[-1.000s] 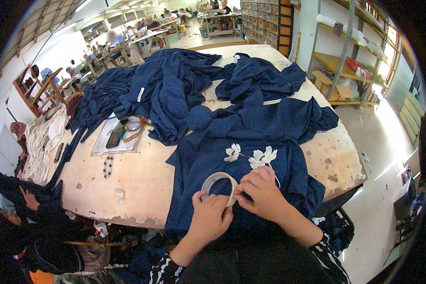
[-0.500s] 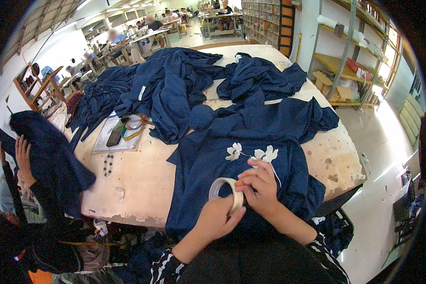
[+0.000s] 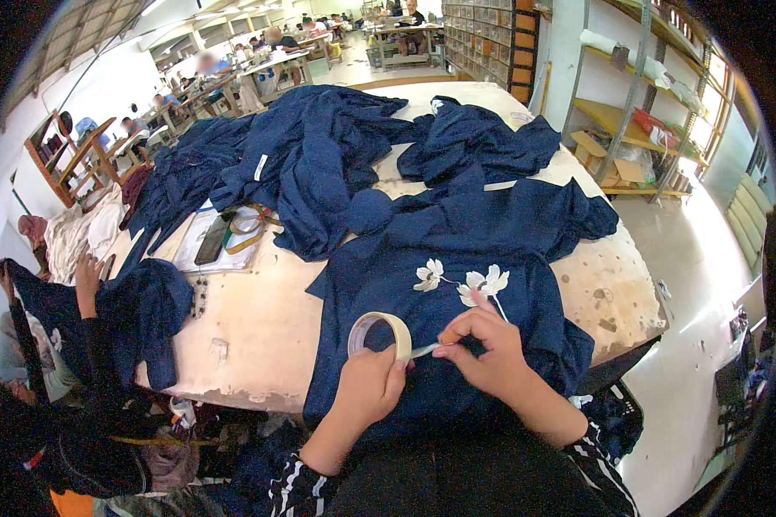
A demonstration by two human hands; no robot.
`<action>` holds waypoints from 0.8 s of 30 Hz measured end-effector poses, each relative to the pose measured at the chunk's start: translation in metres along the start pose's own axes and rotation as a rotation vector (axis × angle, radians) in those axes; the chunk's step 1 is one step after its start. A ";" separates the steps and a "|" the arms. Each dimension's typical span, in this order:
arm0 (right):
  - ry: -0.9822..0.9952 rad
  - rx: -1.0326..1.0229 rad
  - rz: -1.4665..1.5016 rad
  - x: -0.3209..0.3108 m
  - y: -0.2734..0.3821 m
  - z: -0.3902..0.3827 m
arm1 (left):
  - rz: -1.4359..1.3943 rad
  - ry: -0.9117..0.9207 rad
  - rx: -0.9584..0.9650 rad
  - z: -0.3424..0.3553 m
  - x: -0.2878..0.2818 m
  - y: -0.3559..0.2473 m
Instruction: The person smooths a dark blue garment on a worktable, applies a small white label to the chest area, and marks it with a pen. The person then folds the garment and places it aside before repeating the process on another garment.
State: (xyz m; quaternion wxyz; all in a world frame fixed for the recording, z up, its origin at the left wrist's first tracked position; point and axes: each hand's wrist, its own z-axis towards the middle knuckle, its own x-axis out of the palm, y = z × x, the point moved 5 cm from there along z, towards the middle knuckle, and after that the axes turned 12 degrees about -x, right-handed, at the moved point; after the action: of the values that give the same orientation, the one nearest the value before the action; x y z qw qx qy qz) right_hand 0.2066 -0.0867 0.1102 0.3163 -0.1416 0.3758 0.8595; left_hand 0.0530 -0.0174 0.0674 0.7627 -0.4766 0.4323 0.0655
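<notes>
My left hand point(image 3: 371, 380) is wrapped round a roll of cream masking tape point(image 3: 378, 324), held above a navy garment. Between thumb and fingers, my right hand point(image 3: 483, 349) pinches the free end of the tape, and a short strip point(image 3: 423, 350) stretches from the roll to it. Something orange shows at the right fingertips, too small to make out. Beneath both hands the navy garment point(image 3: 362, 284) lies spread on the table, with white flowers point(image 3: 485, 283) on its front just beyond my right hand.
More navy garments point(image 3: 319, 155) are heaped at the table's far side. A phone point(image 3: 211, 245) and a measuring tape point(image 3: 248, 226) lie on papers at the left. Beside them, a co-worker's hands point(image 3: 87, 280) handle another navy garment point(image 3: 138, 302). Metal shelves point(image 3: 634, 112) stand at the right.
The tape roll and my left hand have shifted left, away from my right hand, drawing out a short strip. At the left, the co-worker's garment has come down onto the table edge.
</notes>
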 end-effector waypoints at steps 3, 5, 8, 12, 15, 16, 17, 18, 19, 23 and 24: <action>-0.176 -0.053 0.237 0.000 -0.005 -0.003 | 0.054 -0.230 0.220 -0.010 -0.015 -0.006; -0.513 0.013 0.402 -0.020 -0.012 -0.010 | -0.444 -0.382 0.006 -0.015 -0.038 0.022; -0.732 0.076 0.332 -0.110 -0.056 -0.010 | -0.659 -0.638 -0.226 -0.001 -0.103 0.073; 0.070 0.288 0.029 -0.051 -0.051 0.003 | 0.450 -0.441 -0.372 0.055 -0.112 0.161; 0.366 0.278 -0.042 -0.014 -0.051 0.012 | 0.727 -0.453 -0.285 0.076 -0.100 0.194; 0.436 0.280 -0.061 -0.005 -0.054 0.015 | 0.775 -0.516 -0.306 0.078 -0.101 0.192; 0.463 0.238 -0.083 0.001 -0.058 0.015 | 0.823 -0.581 -0.328 0.079 -0.102 0.189; 0.490 0.202 -0.107 0.007 -0.065 0.015 | 0.842 -0.698 -0.272 0.076 -0.102 0.162; 0.511 0.172 -0.134 0.012 -0.071 0.014 | 0.855 -0.811 -0.208 0.070 -0.098 0.120; 0.618 0.107 -0.258 0.034 -0.084 0.019 | 0.245 -0.165 0.285 0.028 -0.021 -0.002; 0.620 0.106 -0.269 0.037 -0.087 0.018 | 0.301 -0.052 0.309 0.015 0.001 -0.017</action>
State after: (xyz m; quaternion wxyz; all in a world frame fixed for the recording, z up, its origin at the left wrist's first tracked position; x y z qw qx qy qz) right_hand 0.2352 -0.0124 0.0563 0.3047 -0.4277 0.4763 0.7052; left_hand 0.0712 -0.0148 0.0808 0.8192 -0.2823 0.4836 0.1241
